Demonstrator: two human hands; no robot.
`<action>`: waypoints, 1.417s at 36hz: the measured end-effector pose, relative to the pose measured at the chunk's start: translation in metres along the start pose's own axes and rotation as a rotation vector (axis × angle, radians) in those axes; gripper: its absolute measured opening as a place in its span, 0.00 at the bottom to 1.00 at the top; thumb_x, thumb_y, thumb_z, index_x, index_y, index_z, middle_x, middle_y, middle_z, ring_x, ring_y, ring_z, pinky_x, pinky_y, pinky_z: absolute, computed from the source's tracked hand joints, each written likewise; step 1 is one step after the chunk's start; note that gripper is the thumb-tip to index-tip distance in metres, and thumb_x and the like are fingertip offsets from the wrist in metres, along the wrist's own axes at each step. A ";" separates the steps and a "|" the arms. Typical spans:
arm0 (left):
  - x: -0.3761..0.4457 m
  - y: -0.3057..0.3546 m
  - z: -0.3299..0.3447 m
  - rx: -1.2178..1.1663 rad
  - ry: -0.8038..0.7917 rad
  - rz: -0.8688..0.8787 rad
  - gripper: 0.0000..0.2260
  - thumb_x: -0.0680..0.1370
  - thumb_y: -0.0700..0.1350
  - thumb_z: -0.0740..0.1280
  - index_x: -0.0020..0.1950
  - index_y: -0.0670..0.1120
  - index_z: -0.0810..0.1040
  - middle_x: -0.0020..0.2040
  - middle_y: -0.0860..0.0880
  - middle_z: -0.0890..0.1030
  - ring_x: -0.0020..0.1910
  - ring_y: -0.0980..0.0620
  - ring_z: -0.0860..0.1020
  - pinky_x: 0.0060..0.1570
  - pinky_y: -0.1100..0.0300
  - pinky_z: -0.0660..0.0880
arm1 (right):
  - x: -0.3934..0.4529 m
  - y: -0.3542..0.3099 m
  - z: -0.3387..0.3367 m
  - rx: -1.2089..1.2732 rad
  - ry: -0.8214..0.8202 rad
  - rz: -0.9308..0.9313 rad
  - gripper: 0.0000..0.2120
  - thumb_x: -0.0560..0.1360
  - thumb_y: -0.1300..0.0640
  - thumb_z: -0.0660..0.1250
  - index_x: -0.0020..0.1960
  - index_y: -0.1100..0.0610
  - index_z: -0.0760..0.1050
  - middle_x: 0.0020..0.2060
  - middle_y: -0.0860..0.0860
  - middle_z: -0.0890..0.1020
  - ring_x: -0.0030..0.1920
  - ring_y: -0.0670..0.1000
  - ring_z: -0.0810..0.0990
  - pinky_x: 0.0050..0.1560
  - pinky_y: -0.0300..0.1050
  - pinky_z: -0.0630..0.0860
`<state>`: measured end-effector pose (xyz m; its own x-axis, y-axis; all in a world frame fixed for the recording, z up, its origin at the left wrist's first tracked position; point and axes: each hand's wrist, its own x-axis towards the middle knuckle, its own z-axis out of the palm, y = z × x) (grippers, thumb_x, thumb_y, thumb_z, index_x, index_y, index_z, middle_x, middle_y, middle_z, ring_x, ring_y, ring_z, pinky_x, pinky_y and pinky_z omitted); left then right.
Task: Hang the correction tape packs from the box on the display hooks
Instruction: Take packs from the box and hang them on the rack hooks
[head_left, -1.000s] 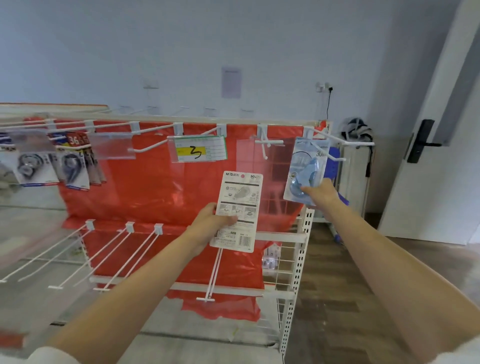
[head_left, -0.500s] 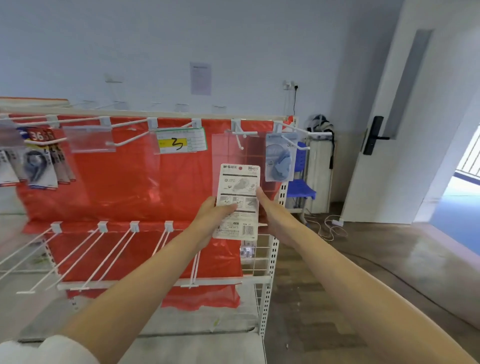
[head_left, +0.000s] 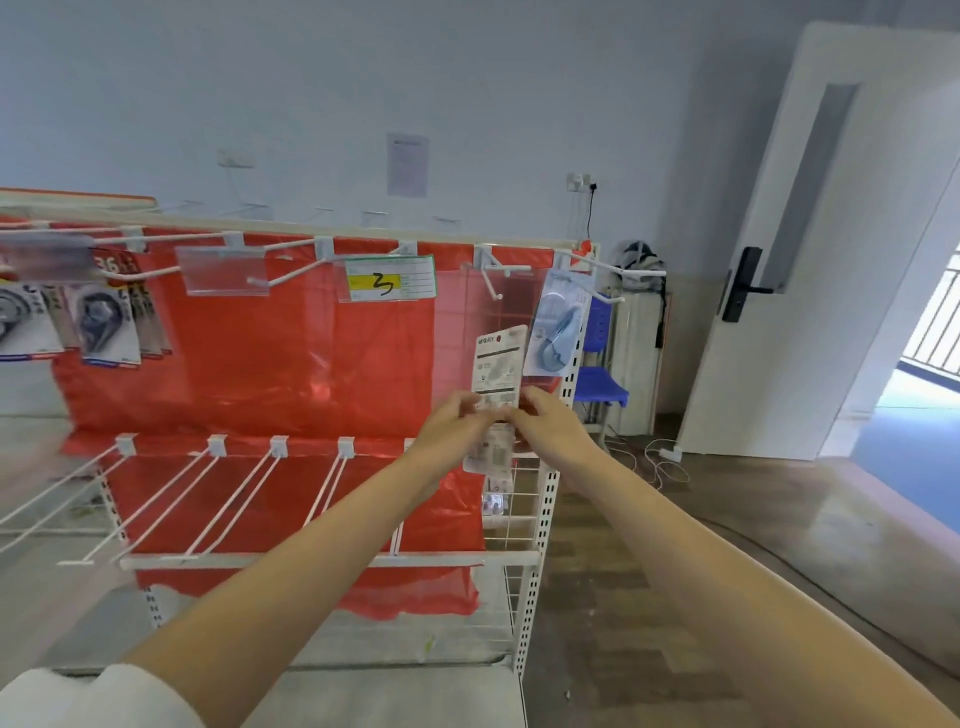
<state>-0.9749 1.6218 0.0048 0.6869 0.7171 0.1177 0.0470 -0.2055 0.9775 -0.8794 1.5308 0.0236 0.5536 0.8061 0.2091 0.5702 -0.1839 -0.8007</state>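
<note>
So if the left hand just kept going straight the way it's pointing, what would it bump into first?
Probably the red sheet on the display rack. The left hand points up and forward, holding the white pack with the right hand. Depth is hard to judge.

Open air before the rack, hooks jutting into it

At 12 o'clock a white hook (head_left: 493, 283) pokes outward; at 1 o'clock a hung blue pack (head_left: 556, 327) crowds it; lower prongs (head_left: 244, 499) bar 9 o'clock.
</note>
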 end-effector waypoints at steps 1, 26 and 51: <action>-0.003 0.000 0.000 -0.026 -0.046 -0.004 0.11 0.80 0.48 0.64 0.62 0.48 0.72 0.51 0.52 0.78 0.50 0.55 0.76 0.46 0.64 0.71 | -0.001 -0.004 0.002 -0.016 -0.037 -0.018 0.15 0.80 0.58 0.58 0.65 0.59 0.72 0.58 0.53 0.79 0.55 0.53 0.79 0.58 0.52 0.76; -0.011 0.008 -0.041 -0.261 0.078 0.036 0.05 0.80 0.37 0.63 0.51 0.44 0.78 0.49 0.43 0.82 0.49 0.45 0.80 0.53 0.51 0.77 | -0.006 -0.015 0.017 0.222 -0.074 -0.023 0.13 0.74 0.54 0.71 0.55 0.57 0.74 0.52 0.54 0.81 0.53 0.53 0.80 0.59 0.55 0.76; -0.010 -0.016 -0.044 0.494 -0.041 0.148 0.03 0.79 0.40 0.65 0.48 0.43 0.79 0.41 0.49 0.83 0.40 0.55 0.80 0.45 0.64 0.75 | 0.013 0.005 -0.016 0.293 0.013 0.021 0.17 0.74 0.53 0.71 0.59 0.57 0.73 0.53 0.52 0.81 0.55 0.53 0.80 0.61 0.54 0.75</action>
<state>-1.0143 1.6467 -0.0043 0.7393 0.6320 0.2322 0.2768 -0.5997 0.7508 -0.8592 1.5315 0.0310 0.5719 0.7965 0.1965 0.3599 -0.0284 -0.9325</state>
